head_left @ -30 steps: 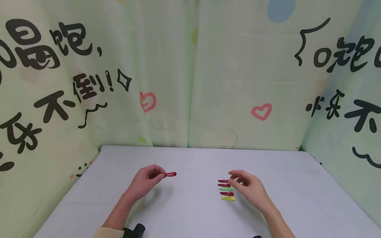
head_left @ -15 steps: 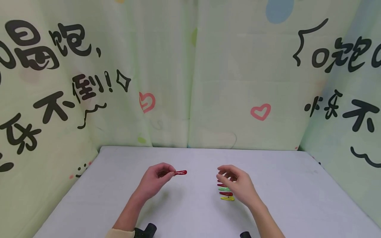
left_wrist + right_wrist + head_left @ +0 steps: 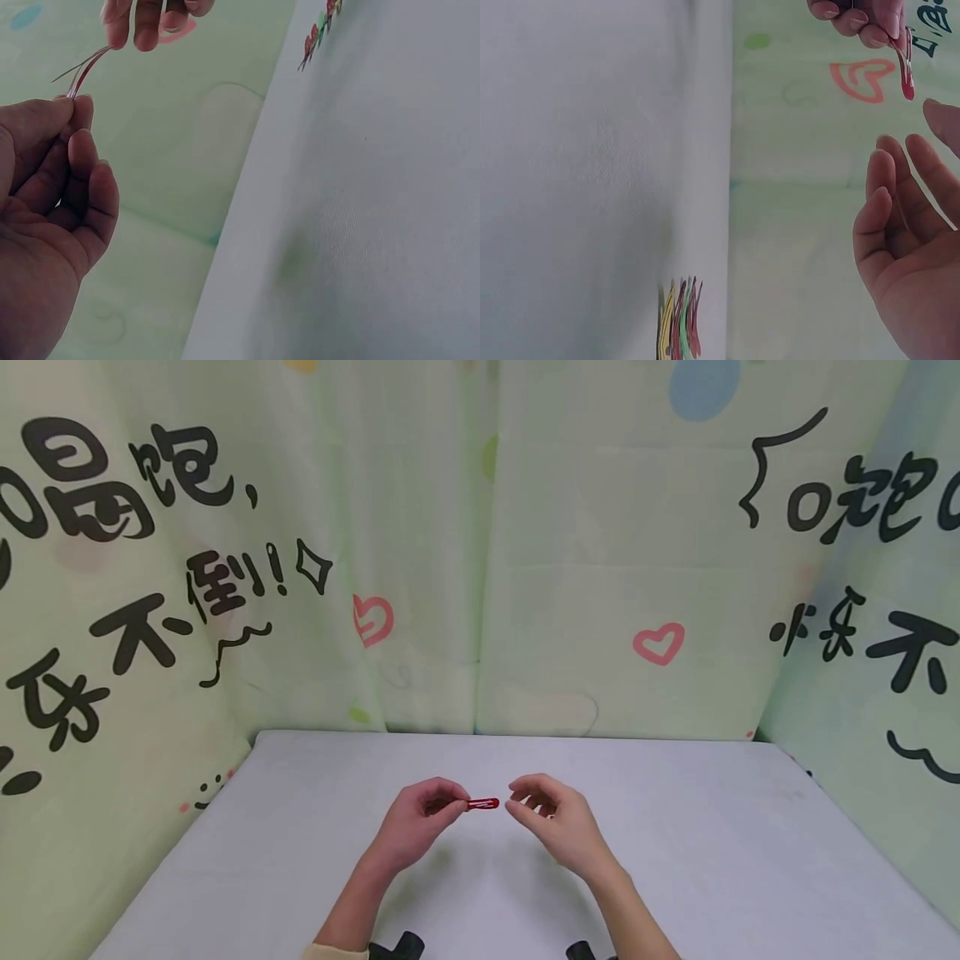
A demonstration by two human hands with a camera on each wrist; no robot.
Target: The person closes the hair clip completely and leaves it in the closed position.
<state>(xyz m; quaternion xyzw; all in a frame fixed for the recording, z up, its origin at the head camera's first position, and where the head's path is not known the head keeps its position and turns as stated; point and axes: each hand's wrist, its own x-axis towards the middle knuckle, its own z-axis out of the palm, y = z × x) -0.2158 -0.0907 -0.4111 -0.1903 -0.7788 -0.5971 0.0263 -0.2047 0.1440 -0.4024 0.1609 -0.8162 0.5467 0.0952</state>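
My left hand (image 3: 426, 820) pinches one end of a red snap hair clip (image 3: 483, 804) between thumb and index finger, above the table. In the left wrist view, the thin tongue of the hair clip (image 3: 84, 73) stands apart from its frame. My right hand (image 3: 558, 827) hovers just right of the clip's free end, thumb and fingers spread with nothing between them. A row of red, green and yellow hair clips (image 3: 681, 319) lies on the table in the right wrist view; my right hand hides it in the head view.
The white-covered table (image 3: 712, 827) reaches back to a pale green printed curtain (image 3: 570, 527), which also encloses both sides. Black camera mounts (image 3: 405, 946) show at both wrists along the bottom edge.
My left hand has carried the red hair clip rightward. My right hand has moved left from the row of clips, so both hands are now close together.
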